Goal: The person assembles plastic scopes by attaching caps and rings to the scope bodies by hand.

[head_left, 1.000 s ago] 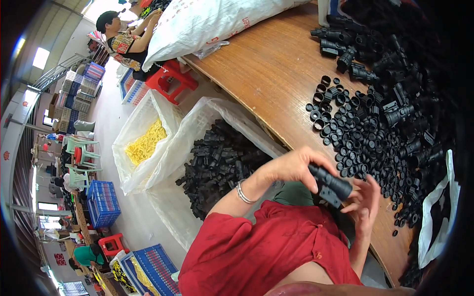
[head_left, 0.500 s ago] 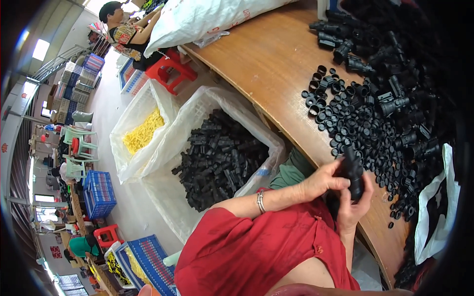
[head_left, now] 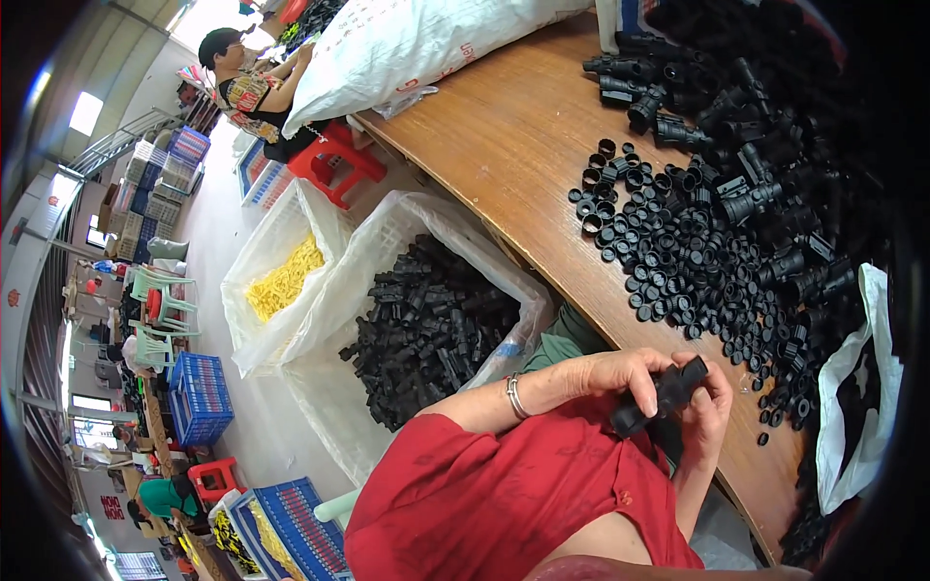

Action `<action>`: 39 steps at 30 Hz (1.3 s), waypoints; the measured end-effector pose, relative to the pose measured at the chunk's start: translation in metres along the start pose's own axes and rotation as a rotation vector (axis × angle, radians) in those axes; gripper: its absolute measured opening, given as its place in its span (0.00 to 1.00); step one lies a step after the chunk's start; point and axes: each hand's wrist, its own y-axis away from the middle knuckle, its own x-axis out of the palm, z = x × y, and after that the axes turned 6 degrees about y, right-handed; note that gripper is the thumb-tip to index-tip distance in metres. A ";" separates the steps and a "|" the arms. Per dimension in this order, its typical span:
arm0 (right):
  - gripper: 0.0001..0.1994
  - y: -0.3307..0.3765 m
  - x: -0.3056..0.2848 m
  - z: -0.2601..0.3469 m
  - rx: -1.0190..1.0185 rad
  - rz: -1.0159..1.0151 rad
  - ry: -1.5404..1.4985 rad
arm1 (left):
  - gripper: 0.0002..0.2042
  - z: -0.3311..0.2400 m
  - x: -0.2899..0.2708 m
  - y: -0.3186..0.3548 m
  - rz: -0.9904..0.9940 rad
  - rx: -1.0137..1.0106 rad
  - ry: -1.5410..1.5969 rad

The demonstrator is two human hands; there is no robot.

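My left hand and my right hand both grip one black plastic fitting, held over my lap just in front of the wooden table's edge. The left hand wraps it from above, and a silver bracelet is on that wrist. The right hand cups the fitting's far end from the table side. A spread of small black rings lies on the table beyond my hands, with a heap of larger black fittings behind it.
A white lined crate of black fittings stands on the floor at my left, and one with yellow parts beside it. A white sack lies at the table's far end, a white bag at its right. Another person sits by a red stool.
My hands stayed joined on the black fitting and turned it while the camera view shifted. The left hand now lies over its top; the fitting points up toward the table.
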 end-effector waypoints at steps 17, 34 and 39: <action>0.19 0.016 0.005 -0.004 -0.031 -0.194 0.013 | 0.25 0.018 0.015 -0.006 -0.053 -0.004 0.019; 0.08 0.025 -0.011 0.002 -0.065 -0.413 0.387 | 0.29 0.016 -0.009 -0.002 -0.153 -0.009 -0.007; 0.03 0.022 -0.069 0.015 -0.370 -0.886 0.935 | 0.26 0.021 -0.017 -0.003 -0.098 0.019 0.170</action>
